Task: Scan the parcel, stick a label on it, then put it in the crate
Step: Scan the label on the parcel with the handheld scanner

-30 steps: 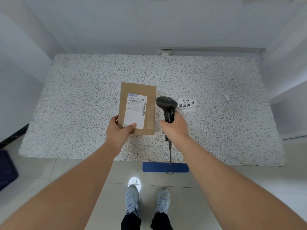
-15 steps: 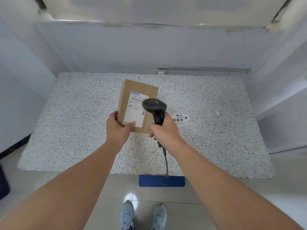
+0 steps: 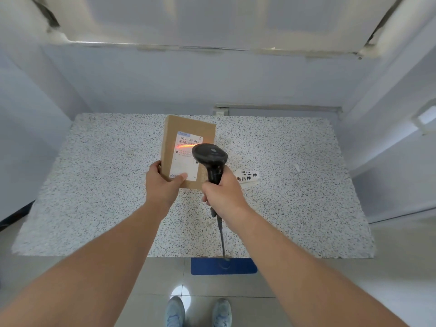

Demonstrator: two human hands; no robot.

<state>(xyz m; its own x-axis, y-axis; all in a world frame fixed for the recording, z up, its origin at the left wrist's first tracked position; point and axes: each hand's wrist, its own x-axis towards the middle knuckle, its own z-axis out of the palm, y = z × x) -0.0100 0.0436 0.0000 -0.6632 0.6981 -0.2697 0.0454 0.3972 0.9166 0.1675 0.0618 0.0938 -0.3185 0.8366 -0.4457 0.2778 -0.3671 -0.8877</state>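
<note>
1. Two hands busy, both above the speckled table.
2. Left hand pinches the parcel at its near-left corner, thumb on the front face, fingers behind. Parcel is lifted off the table and tilted face-up so the printed slip is readable.
3. Right hand is wrapped around the scanner handle, head just right of the parcel, aimed left at the slip.
4. Orange beam crosses the barcode: scan step in progress, I'd say.
5. Return labels lie on the table right of the parcel, within reach for the next step.
6. Crate not in view.
</note>
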